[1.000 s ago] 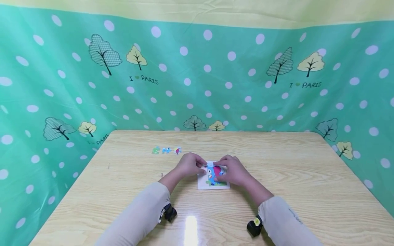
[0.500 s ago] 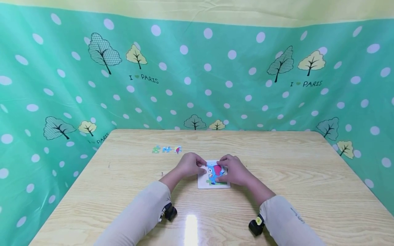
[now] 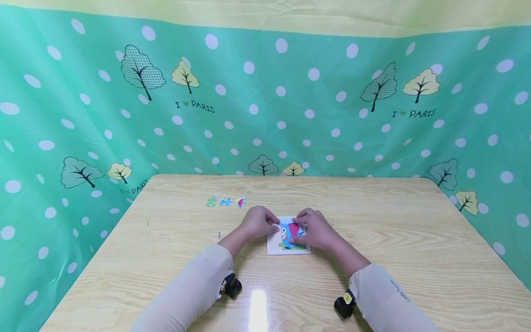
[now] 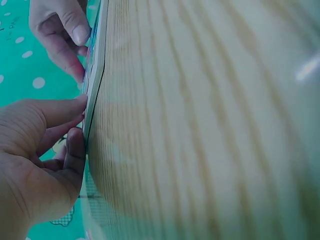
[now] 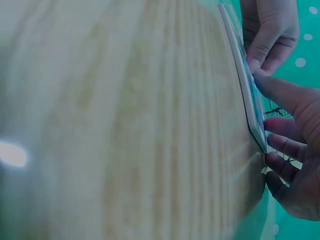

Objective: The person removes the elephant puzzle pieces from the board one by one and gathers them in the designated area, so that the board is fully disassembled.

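A small white puzzle board (image 3: 274, 247) lies flat on the wooden table, with pieces forming a blue animal picture (image 3: 286, 230) with a red patch. My left hand (image 3: 256, 222) touches its upper left part, thumb and forefinger close together over the white strip; whether a piece sits under them is hidden. My right hand (image 3: 316, 229) spans the picture's right side, thumb low and fingertips higher, touching the board. Both wrist views see the board edge-on: the left hand (image 4: 45, 160) lies at its near end there, and the right hand (image 5: 300, 145) has its thumb on the face.
Three loose puzzle pieces lie in a row at the back left: a green one (image 3: 211, 201), a blue one (image 3: 225, 201) and a white one with red (image 3: 240, 202). A polka-dot curtain (image 3: 265, 92) hangs behind the table (image 3: 398, 240).
The right fingertips have slid slightly right and uncovered more of the red patch. The left hand keeps its place on the board. The loose pieces have not moved.
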A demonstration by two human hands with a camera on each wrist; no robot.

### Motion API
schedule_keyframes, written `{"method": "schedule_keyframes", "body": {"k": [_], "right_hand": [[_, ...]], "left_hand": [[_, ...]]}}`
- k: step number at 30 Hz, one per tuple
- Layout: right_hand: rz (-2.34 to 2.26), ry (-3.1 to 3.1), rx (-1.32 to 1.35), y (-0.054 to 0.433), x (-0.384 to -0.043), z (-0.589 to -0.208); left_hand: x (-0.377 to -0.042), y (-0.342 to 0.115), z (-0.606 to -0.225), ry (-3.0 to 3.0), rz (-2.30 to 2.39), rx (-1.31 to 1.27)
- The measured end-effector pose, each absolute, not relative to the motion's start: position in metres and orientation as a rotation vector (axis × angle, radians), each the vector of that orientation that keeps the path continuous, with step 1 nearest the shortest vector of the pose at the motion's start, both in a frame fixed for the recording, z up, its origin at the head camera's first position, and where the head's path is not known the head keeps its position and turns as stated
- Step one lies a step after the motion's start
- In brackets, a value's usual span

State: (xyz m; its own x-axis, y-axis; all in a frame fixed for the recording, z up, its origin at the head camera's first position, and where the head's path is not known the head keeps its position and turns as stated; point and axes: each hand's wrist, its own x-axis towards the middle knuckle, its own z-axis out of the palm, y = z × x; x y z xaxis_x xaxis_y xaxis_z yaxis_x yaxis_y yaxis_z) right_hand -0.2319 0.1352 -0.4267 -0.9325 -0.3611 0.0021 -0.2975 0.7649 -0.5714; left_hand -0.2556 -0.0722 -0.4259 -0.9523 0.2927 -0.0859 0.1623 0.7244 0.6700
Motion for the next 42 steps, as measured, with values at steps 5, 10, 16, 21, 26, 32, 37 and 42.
{"method": "schedule_keyframes", "body": {"k": [5, 10, 16, 21, 26, 32, 37, 42], "right_hand": [[-0.892, 2.881, -0.499, 0.132, -0.2318, -0.4274], [-0.903, 2.891, -0.477, 0.1306, -0.2325, -0.4285], [-0.925, 2.891, -0.429, 0.1285, -0.2321, -0.4276], [-0.946, 2.883, -0.376, 0.1268, -0.2321, -0.4278], [-0.969, 2.88, -0.363, 0.1268, -0.2324, -0.4288], [-0.953, 2.901, -0.397, 0.1276, -0.2329, -0.4304], [-0.967, 2.895, -0.39, 0.127, -0.2324, -0.4298], [-0.973, 2.886, -0.368, 0.1263, -0.2324, -0.429]], "left_hand": [[-0.2563, -0.0727, -0.4259, 2.742, 1.046, 0.366], [-0.2568, -0.073, -0.4262, 2.74, 1.041, 0.368], [-0.258, -0.0723, -0.4271, 2.736, 1.043, 0.356], [-0.2583, -0.0715, -0.4264, 2.726, 1.068, 0.321], [-0.2587, -0.0711, -0.427, 2.714, 1.104, 0.297], [-0.2603, -0.0709, -0.4296, 2.712, 1.14, 0.302], [-0.26, -0.0705, -0.4293, 2.727, 1.137, 0.331], [-0.2605, -0.0712, -0.4284, 2.704, 1.157, 0.319]]}}
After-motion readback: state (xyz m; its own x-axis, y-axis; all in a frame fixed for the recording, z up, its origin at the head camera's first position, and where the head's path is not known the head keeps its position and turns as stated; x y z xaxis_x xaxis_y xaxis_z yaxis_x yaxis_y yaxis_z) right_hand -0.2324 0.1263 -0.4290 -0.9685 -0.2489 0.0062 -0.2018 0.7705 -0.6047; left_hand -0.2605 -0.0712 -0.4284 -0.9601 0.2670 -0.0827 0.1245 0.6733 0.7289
